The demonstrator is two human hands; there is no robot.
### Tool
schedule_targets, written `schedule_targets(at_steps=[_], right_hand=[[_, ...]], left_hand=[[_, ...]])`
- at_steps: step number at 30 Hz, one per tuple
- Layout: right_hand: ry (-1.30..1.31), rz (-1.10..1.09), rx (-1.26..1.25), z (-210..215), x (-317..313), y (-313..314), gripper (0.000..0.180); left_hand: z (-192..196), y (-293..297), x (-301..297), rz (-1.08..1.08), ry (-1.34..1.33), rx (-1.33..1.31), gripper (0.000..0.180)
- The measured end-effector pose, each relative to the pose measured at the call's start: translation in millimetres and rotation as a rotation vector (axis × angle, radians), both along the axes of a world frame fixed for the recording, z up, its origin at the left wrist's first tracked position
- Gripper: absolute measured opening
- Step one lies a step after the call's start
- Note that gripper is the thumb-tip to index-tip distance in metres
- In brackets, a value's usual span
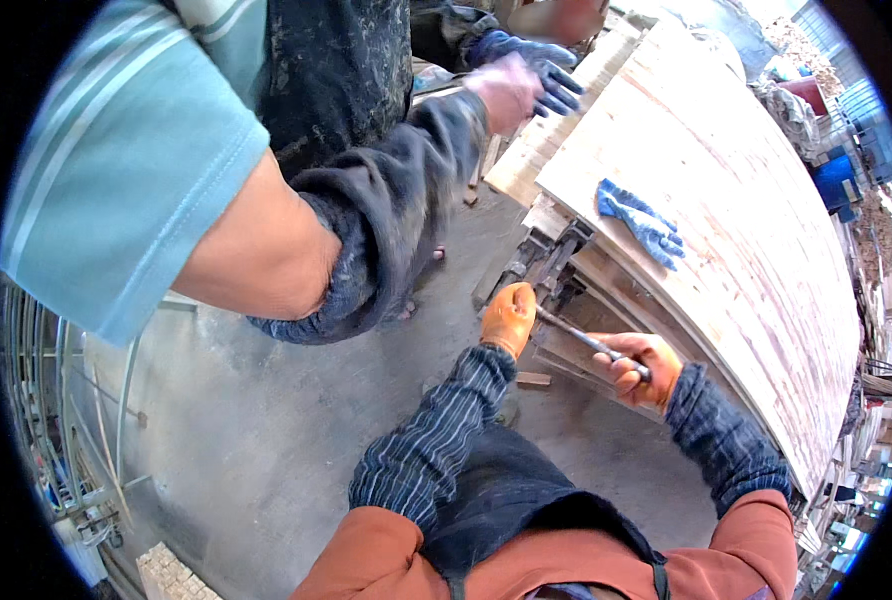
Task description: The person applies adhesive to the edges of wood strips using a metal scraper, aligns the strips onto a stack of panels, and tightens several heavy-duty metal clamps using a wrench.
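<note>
My right hand (642, 372), with orange glove material over its back and paler fingers, is wrapped round the near end of a slim metal bar (578, 334) with a wrench-like handle. The bar slants up and left to my left hand (509, 318), in an orange glove and closed at the bar's far end. What the left fingers grip is hidden. Just beyond that fist is a dark metal clamp (541, 258) at the corner of a stack of wooden boards. A large pale wood panel (736, 230) lies on top, with a blue work glove (642, 222) resting near its left edge.
At the upper left stands another person, whose dark-sleeved arm (396, 200) reaches across; a blue-gloved hand (546, 75) is beyond it. Grey concrete floor (236, 440) lies below. Metal rods (66, 400) line the far left, and bundled wood strips (171, 575) sit at lower left.
</note>
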State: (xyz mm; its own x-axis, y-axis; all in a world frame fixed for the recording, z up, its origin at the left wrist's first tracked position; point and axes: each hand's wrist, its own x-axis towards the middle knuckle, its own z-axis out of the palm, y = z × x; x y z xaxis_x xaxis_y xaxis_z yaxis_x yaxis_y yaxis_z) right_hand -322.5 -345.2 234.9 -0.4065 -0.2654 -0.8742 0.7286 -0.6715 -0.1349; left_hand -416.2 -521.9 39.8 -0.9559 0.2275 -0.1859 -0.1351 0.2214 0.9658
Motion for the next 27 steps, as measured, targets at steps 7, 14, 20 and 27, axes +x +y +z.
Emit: schedule_targets(at_steps=[7, 14, 20, 27], right_hand=[[0.544, -0.271, -0.002, -27.1, -46.2, -145.6, 0.018], [0.218, -1.247, -0.524, -176.9, -239.4, -233.5, 0.023], [0.308, -0.759, -0.069, -232.0, -194.0, -279.0, 0.013], [1.300, -0.166, 0.636, -73.1, -118.4, -318.9, 0.024]], left_hand=[[24.6, -56.7, -18.3, -0.100, -0.055, 0.792, 0.030], [47.7, -172.1, -25.3, 0.190, -0.350, 0.409, 0.058], [38.1, -230.7, 14.4, 0.196, -0.454, 0.276, 0.060], [3.4, -218.5, -1.2, -0.004, -0.205, 0.902, 0.055]])
